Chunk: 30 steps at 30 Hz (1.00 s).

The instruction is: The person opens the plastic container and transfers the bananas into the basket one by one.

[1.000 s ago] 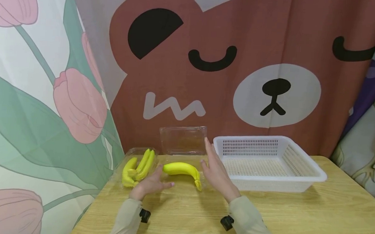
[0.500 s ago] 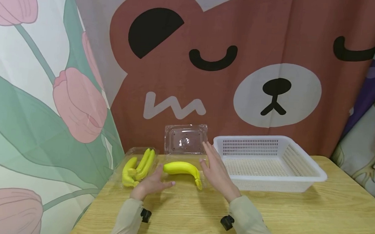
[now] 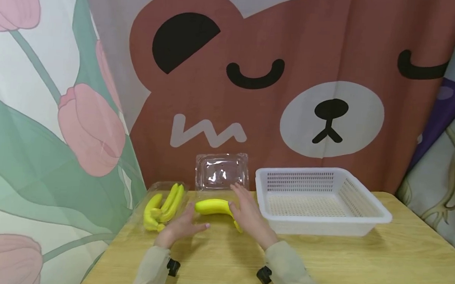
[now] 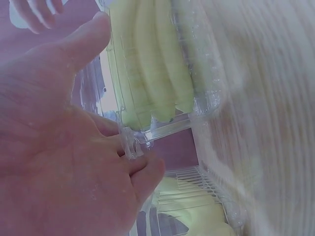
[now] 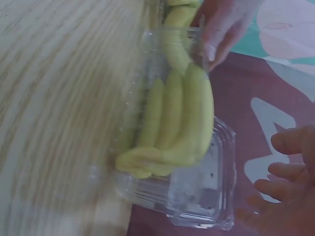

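Note:
A clear plastic clamshell box (image 5: 179, 32) sits at the left-centre of the table, its lid (image 3: 221, 173) standing up at the back. Inside lies a bunch of yellow bananas (image 3: 214, 206). My left hand (image 3: 182, 227) touches the box's left corner, thumb stretched along the near side; the box hides some fingertips in the left wrist view. My right hand (image 3: 248, 217) is at the box's right side with fingers extended toward the lid, covering part of the bananas in the head view. In the right wrist view its fingers (image 5: 285, 189) appear apart from the lid.
Left of my left hand, another clear box (image 3: 168, 184) holds more bananas (image 3: 173, 203). A white perforated basket (image 3: 323, 224) stands to the right. Behind the wooden table (image 3: 222, 269) hangs a bear-print curtain (image 3: 199, 94).
My right hand has moved left, inward over the right end of the bananas. The lid tilted slightly and now stands facing forward. My left hand stays at the box's corner.

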Each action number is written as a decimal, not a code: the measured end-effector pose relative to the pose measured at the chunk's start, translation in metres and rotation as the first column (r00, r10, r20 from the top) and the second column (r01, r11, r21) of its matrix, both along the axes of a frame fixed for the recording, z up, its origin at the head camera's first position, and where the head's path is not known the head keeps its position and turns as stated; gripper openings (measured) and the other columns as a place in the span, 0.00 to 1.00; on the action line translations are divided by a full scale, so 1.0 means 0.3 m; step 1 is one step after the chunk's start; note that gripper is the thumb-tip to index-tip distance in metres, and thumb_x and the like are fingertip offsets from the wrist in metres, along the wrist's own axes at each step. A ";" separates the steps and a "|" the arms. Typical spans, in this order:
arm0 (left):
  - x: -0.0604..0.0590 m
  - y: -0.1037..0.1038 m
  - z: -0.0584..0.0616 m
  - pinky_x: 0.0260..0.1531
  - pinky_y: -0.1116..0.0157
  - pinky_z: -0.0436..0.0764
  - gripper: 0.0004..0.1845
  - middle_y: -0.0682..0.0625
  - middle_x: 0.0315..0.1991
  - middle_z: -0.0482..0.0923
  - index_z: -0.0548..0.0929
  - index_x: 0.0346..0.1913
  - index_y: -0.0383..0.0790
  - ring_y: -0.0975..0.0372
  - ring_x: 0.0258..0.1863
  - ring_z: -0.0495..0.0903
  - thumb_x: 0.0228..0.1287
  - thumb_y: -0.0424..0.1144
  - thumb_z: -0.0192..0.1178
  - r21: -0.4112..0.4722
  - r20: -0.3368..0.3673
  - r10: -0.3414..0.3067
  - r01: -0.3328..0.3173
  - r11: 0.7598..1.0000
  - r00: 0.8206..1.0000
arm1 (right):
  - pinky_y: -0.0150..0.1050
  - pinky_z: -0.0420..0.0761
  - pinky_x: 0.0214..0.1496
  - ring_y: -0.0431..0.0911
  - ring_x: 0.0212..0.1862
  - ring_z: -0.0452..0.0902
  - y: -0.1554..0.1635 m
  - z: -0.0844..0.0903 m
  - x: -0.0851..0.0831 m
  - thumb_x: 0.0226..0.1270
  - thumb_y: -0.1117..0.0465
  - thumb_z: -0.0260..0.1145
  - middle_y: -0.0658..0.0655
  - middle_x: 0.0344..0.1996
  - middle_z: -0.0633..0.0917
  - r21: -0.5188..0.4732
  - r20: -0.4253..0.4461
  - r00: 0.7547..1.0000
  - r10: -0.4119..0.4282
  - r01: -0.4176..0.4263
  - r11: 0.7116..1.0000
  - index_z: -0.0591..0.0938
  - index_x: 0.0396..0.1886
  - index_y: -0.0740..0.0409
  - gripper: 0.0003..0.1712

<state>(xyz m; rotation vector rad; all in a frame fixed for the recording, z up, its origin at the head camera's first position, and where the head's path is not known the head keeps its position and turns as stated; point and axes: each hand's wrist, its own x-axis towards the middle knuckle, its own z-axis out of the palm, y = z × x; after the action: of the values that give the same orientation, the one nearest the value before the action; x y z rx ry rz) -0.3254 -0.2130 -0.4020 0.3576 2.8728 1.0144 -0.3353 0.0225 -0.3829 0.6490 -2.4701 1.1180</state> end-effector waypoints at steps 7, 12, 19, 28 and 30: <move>0.004 0.004 0.003 0.71 0.43 0.45 0.60 0.31 0.76 0.36 0.38 0.76 0.26 0.41 0.75 0.40 0.62 0.61 0.62 -0.004 0.005 0.004 -0.004 1.000 1.000 | 0.57 0.54 0.74 0.56 0.74 0.53 -0.022 -0.023 -0.024 0.73 0.58 0.60 0.58 0.74 0.62 0.112 0.047 0.999 0.000 -0.006 0.994 0.65 0.73 0.58 0.32; 0.003 0.002 0.000 0.71 0.42 0.45 0.60 0.31 0.76 0.36 0.38 0.76 0.26 0.40 0.75 0.41 0.62 0.64 0.61 -0.010 0.008 0.001 -0.001 1.000 1.000 | 0.56 0.54 0.74 0.55 0.74 0.54 -0.032 -0.030 -0.047 0.73 0.59 0.61 0.58 0.73 0.63 0.163 0.064 0.998 0.017 -0.027 0.986 0.65 0.74 0.58 0.32; 0.009 -0.002 0.005 0.71 0.41 0.46 0.58 0.31 0.76 0.37 0.38 0.76 0.27 0.40 0.75 0.42 0.64 0.65 0.57 -0.048 -0.018 0.019 -0.020 0.999 1.000 | 0.55 0.63 0.71 0.57 0.70 0.63 -0.064 -0.031 -0.095 0.70 0.63 0.63 0.60 0.68 0.71 0.280 0.062 0.997 0.049 -0.065 0.958 0.68 0.71 0.59 0.31; 0.007 0.032 -0.015 0.71 0.43 0.47 0.56 0.34 0.77 0.34 0.41 0.76 0.26 0.42 0.75 0.39 0.67 0.69 0.48 -0.146 -0.061 0.062 -0.070 0.987 0.996 | 0.53 0.70 0.67 0.59 0.64 0.70 -0.090 -0.071 -0.129 0.68 0.63 0.65 0.64 0.62 0.77 0.356 0.048 0.999 -0.010 -0.008 0.934 0.72 0.67 0.62 0.29; 0.006 0.039 -0.023 0.72 0.45 0.46 0.56 0.34 0.77 0.33 0.40 0.76 0.26 0.43 0.76 0.37 0.67 0.70 0.47 -0.159 -0.067 0.070 -0.080 0.984 0.995 | 0.53 0.71 0.66 0.58 0.63 0.71 -0.094 -0.078 -0.130 0.67 0.63 0.66 0.63 0.61 0.77 0.358 0.038 0.999 -0.023 0.008 0.934 0.73 0.66 0.62 0.28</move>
<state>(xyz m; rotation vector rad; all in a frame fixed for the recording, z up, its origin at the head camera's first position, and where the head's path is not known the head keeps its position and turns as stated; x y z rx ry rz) -0.3236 -0.2013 -0.4090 0.2754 3.0185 0.7863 -0.3744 -0.0056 -0.4063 0.7085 -2.7374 0.6824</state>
